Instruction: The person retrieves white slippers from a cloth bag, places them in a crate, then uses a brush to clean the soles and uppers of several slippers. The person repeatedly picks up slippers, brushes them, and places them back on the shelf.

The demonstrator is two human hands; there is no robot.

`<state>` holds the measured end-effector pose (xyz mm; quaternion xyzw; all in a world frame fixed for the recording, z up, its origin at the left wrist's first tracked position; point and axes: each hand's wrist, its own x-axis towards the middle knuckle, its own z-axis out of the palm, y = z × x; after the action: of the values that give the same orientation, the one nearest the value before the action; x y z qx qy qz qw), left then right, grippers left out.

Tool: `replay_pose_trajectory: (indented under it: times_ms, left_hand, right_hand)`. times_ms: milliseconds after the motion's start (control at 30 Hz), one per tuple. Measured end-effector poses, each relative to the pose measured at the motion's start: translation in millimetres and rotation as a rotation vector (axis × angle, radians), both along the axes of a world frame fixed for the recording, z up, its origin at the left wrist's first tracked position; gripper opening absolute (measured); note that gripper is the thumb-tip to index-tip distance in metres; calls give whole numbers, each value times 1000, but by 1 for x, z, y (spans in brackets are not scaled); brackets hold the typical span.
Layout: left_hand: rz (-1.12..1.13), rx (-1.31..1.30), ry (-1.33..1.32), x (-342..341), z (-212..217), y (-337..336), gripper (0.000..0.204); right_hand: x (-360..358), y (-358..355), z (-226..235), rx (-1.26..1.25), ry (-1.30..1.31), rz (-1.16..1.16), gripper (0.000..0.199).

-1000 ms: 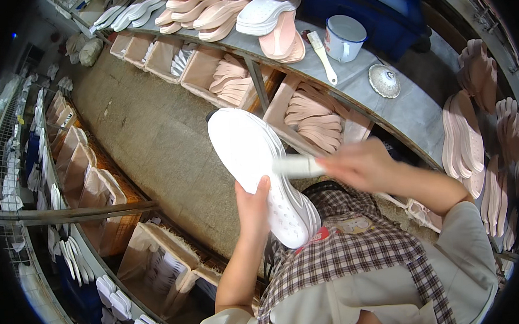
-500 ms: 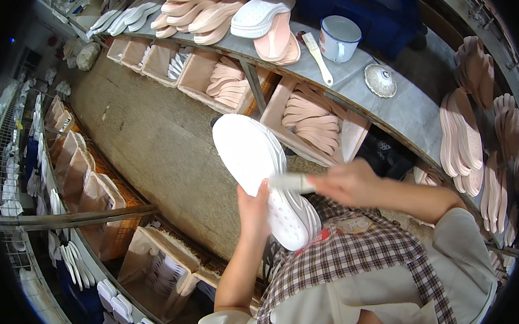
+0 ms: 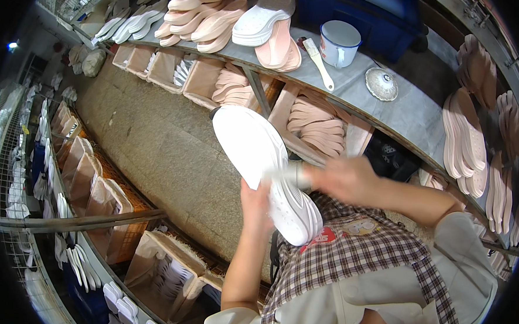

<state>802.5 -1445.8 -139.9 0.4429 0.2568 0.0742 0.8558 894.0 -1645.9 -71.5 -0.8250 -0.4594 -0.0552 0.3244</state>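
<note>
My left hand grips a white shoe from below, sole turned up and its toe pointing away from me. My right hand holds a white brush whose blurred head lies across the middle of the sole. Both hands are over my lap, above a checked apron.
A grey shelf at the right carries pink soles, a white sole, a spare brush, a white mug and a round lid. Boxes of soles line the shelf's underside and the rack at left. Concrete floor lies between.
The brush has slid along the sole from its heel side toward the middle. The shoe has tilted a little and shifted slightly right in my left hand.
</note>
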Motion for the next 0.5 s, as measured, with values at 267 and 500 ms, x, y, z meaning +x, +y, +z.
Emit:
replay_pose_trajectory:
  times_ms: [267, 500]
  left_hand:
    - [78, -102, -215, 29, 14, 14, 42]
    - [163, -222, -278, 46, 43, 8, 16]
  right_hand:
    - [86, -69, -37, 996, 1337, -600, 13]
    - [128, -81, -54, 902, 1391, -586, 21]
